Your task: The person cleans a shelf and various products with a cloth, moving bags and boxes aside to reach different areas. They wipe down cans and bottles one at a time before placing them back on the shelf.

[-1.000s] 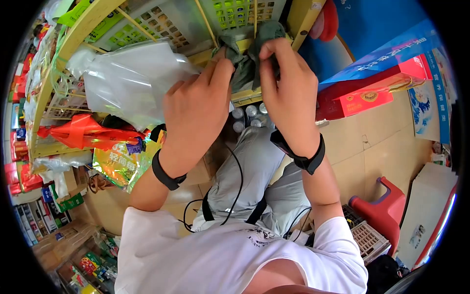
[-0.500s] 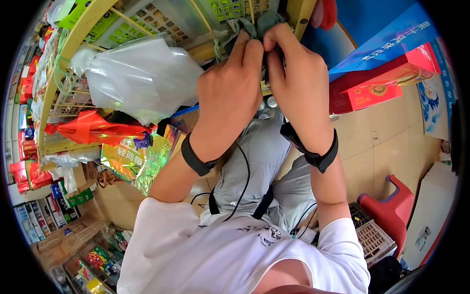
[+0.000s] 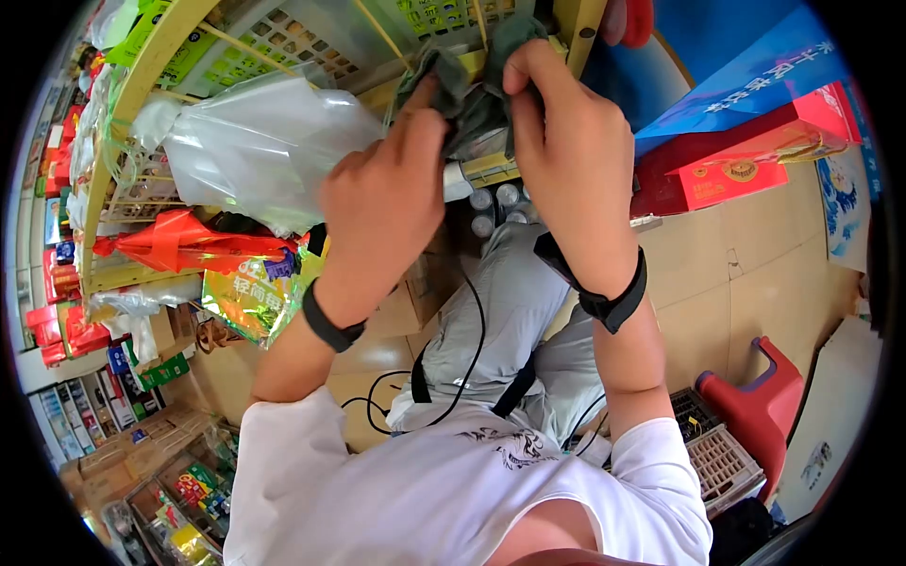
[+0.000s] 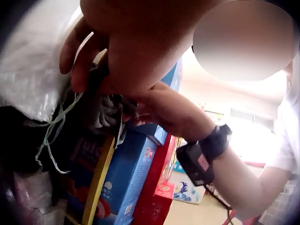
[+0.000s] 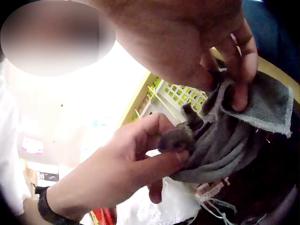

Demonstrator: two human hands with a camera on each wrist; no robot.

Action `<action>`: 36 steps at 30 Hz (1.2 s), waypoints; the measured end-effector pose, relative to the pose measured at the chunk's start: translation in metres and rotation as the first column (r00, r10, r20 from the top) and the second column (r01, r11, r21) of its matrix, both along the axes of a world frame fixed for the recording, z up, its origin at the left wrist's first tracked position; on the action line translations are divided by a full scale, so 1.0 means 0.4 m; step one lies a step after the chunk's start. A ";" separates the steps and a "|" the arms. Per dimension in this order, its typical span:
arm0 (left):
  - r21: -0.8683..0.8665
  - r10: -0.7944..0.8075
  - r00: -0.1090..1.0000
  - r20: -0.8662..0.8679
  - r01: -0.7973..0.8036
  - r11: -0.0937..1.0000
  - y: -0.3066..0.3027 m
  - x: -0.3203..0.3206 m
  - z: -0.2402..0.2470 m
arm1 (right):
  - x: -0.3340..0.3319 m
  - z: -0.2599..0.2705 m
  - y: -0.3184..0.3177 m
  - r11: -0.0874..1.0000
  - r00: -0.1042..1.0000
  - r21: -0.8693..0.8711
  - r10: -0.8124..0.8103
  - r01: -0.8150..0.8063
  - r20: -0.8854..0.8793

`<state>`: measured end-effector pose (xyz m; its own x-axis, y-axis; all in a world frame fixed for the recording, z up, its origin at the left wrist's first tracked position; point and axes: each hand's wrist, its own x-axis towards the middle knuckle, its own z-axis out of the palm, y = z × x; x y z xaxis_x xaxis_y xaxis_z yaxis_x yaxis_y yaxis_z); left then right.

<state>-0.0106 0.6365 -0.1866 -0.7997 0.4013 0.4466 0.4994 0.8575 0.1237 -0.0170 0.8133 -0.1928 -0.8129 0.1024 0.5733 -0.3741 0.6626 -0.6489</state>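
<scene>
Both hands pinch a crumpled grey-green cloth [image 3: 472, 90] at the yellow wooden shelf [image 3: 142, 71]: left hand [image 3: 382, 203] and right hand [image 3: 566, 151] each hold one end, beside a clear plastic bag [image 3: 260, 141].

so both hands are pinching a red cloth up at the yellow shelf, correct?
Not red. The cloth is grey, as the right wrist view shows. The left hand and the right hand do both pinch it up at the yellow shelf.
</scene>
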 end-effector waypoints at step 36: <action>0.022 0.001 0.989 -0.150 0.002 1.000 0.039 -0.007 -0.021 | -0.004 0.004 0.030 0.998 0.997 0.068 0.019 -0.014 -0.071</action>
